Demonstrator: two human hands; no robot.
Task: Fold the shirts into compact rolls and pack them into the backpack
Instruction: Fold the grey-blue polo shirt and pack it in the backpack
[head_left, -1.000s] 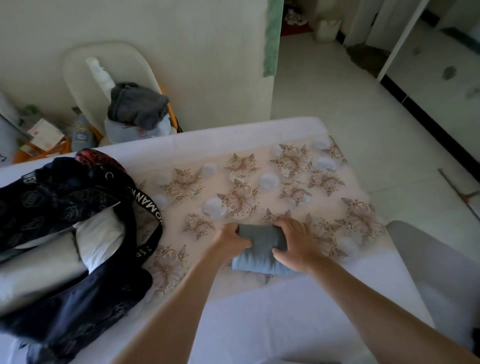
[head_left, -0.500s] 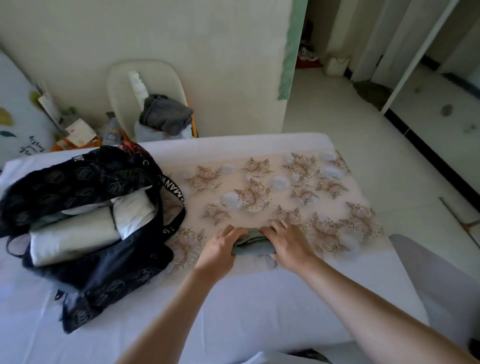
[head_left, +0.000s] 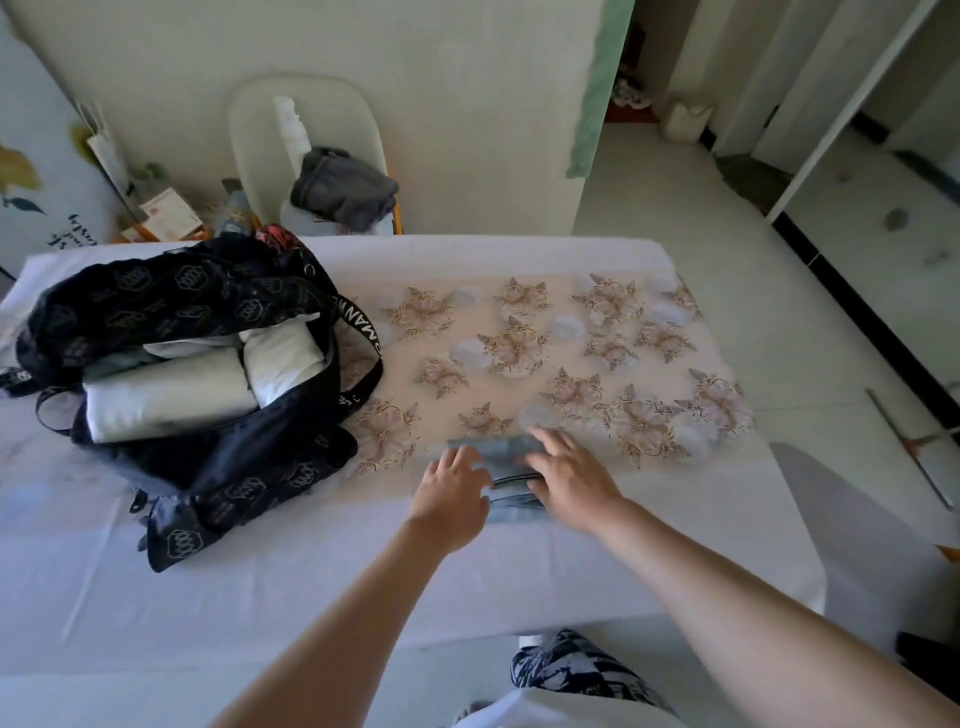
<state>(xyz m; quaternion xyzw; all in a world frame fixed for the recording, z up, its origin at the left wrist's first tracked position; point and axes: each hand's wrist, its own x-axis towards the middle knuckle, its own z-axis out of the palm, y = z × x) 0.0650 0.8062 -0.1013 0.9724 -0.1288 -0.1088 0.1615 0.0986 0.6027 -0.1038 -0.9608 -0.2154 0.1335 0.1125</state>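
Note:
A blue-grey shirt roll (head_left: 506, 470) lies at the near edge of the floral cloth (head_left: 545, 353), in the middle of the table. My left hand (head_left: 453, 491) rests on its left end and my right hand (head_left: 569, 475) lies over its right end, fingers spread and fairly straight; both are blurred by motion. Most of the roll is hidden under them. To the left, the black patterned backpack (head_left: 218, 467) lies open on its side. Inside it are white shirt rolls (head_left: 166, 397), packed side by side.
A white sheet (head_left: 260, 587) covers the table. Behind the table stands a pale chair (head_left: 306, 104) with grey clothes (head_left: 343, 187) heaped on it. Clutter and boxes (head_left: 166, 213) sit at the back left. A grey seat (head_left: 857, 525) is at the right edge, with tiled floor beyond.
The view has pulled back and swung left, so the backpack shows in full. My hands have loosened from clasping the roll's ends to lying flatter over it.

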